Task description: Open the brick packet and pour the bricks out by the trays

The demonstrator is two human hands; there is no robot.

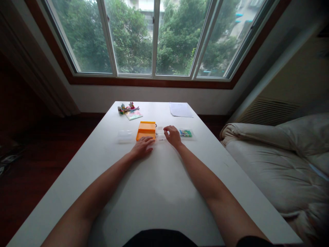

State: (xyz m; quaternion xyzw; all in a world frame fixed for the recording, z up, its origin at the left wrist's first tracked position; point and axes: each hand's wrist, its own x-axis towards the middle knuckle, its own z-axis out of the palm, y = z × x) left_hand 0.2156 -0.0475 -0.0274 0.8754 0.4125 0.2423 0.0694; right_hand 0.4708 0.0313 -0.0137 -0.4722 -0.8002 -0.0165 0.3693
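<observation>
Forearms (pixel 213 185), bare, reach from the near edge of a smooth white table (pixel 154 192) toward its far half. Your left hand (pixel 143 146) lies palm down, fingers loosely spread and extended, its fingertips at the near edge of an open, two-part orange plastic case (pixel 146 125), which sits midway between the surface's side edges. Your right hand (pixel 173 135) is curled beside small clear plastic pieces (pixel 160 134) right of the case; whether its fingertips grip anything you cannot tell. A shallow clear plastic box (pixel 124 136) lies toward the left edge; a clear box with green pieces (pixel 186 132), toward the right edge. Small multicoloured figurines (pixel 123 109) and a pale patterned card (pixel 134 115) occupy the far left corner; white paper sheets (pixel 180 109) lie by the far right corner.
</observation>
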